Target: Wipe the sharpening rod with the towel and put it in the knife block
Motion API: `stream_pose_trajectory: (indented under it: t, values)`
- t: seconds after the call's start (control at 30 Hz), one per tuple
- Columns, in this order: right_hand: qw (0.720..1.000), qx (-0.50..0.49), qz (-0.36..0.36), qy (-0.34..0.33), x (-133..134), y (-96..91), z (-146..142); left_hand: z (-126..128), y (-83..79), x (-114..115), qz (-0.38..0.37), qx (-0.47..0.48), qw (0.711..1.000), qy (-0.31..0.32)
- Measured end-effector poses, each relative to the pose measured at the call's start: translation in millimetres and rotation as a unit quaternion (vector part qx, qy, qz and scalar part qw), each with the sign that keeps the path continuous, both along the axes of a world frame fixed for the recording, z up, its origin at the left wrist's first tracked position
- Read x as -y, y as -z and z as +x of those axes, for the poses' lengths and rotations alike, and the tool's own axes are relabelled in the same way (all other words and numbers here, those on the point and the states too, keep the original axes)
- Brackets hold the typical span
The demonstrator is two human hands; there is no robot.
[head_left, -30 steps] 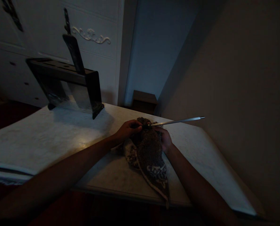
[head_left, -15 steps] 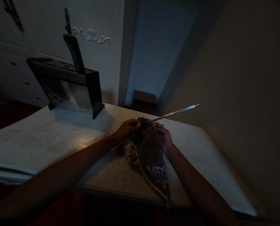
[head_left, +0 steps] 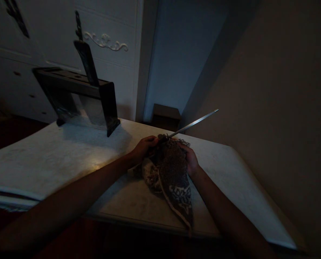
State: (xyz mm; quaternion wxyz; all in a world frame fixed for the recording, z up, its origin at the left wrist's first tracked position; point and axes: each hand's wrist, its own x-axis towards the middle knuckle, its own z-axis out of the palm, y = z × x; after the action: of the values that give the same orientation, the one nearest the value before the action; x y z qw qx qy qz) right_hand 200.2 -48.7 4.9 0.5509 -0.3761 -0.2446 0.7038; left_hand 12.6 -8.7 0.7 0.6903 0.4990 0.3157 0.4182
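My left hand (head_left: 145,149) is closed round the dark handle end of a slim sharpening steel (head_left: 195,122), whose shiny rod points up and to the right. Its handle is mostly hidden by fingers and fabric. A brown patterned towel (head_left: 175,176) with pale markings is bunched at the base of the rod and hangs down toward the table's front edge. My right hand (head_left: 192,160) grips the towel from the right side; its fingertips are partly covered by the folds.
A black knife block (head_left: 108,104) with see-through sides stands at the back left of the pale tabletop (head_left: 82,151), one dark-handled knife (head_left: 87,63) upright in it. White cabinet doors (head_left: 117,75) rise behind. A brown box (head_left: 166,111) sits beyond the far edge, and a wall (head_left: 270,90) bounds the right.
The rod's tip has swung up and to the left. Both hands stay nearly in place, and the towel's hanging part has shifted slightly.
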Motion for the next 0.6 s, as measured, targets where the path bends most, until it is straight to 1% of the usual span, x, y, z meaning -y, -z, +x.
stream_pose_trajectory:
  t: [0.07, 0.17, 0.27, 0.37, 0.4, 0.5, 0.6]
  values:
    - [1.0, 0.006, -0.017, 0.015, 0, -0.6, 0, 0, -2.1, 2, 0.002, 0.002, 1.0, 0.013]
    - [1.0, 0.004, -0.02, 0.019, 0, -1.3, 1, -1, -5.6, 4, 0.004, -0.007, 1.0, 0.03]
    - [1.0, 0.001, -0.022, 0.014, 0, -0.5, 1, -2, -8.0, 6, -0.015, -0.035, 0.999, 0.026]
    - [1.0, 0.005, -0.004, 0.005, 0, 1.5, 1, -2, -10.0, 6, -0.028, -0.056, 0.998, -0.006]
    - [1.0, 0.011, 0.009, 0.003, 0, 2.3, 1, -2, -10.8, 6, -0.029, -0.059, 0.998, -0.006]
    - [0.999, 0.029, 0.037, 0.01, 0, 4.4, 0, -2, -13.1, 7, -0.03, -0.06, 0.998, 0.016]
    - [0.999, 0.038, 0.037, 0.007, 0, 5.9, -2, -4, -14.0, 8, -0.043, -0.07, 0.996, 0.036]
